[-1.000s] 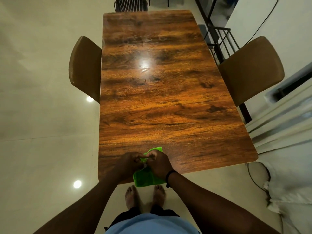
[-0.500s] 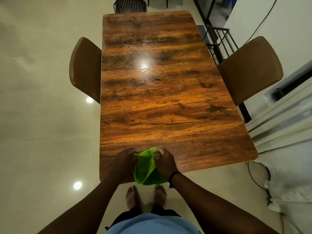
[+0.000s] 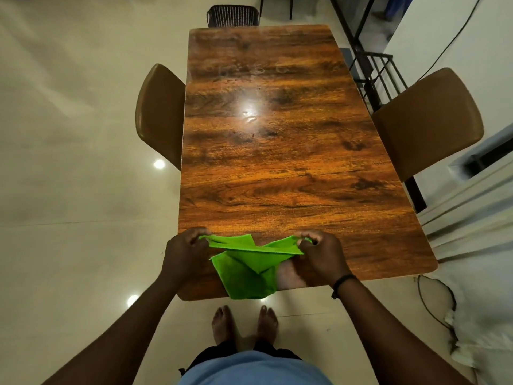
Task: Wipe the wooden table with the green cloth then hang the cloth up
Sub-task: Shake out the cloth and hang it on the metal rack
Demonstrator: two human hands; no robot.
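The green cloth is stretched between my two hands over the near edge of the wooden table. My left hand pinches its left corner and my right hand pinches its right corner. The cloth's middle sags in folds, and its lower part hangs down past the table's front edge. A black band circles my right wrist. The long glossy tabletop runs away from me, with a light glare near its middle and faint smears farther back.
A brown chair is tucked in at the left side and another brown chair at the right. A dark chair stands at the far end. A black metal rack and white curtain are on the right. My bare feet stand on pale tiles.
My hands have moved apart, left going left and right going right, pulling the bunched green cloth open into a wide stretched span.
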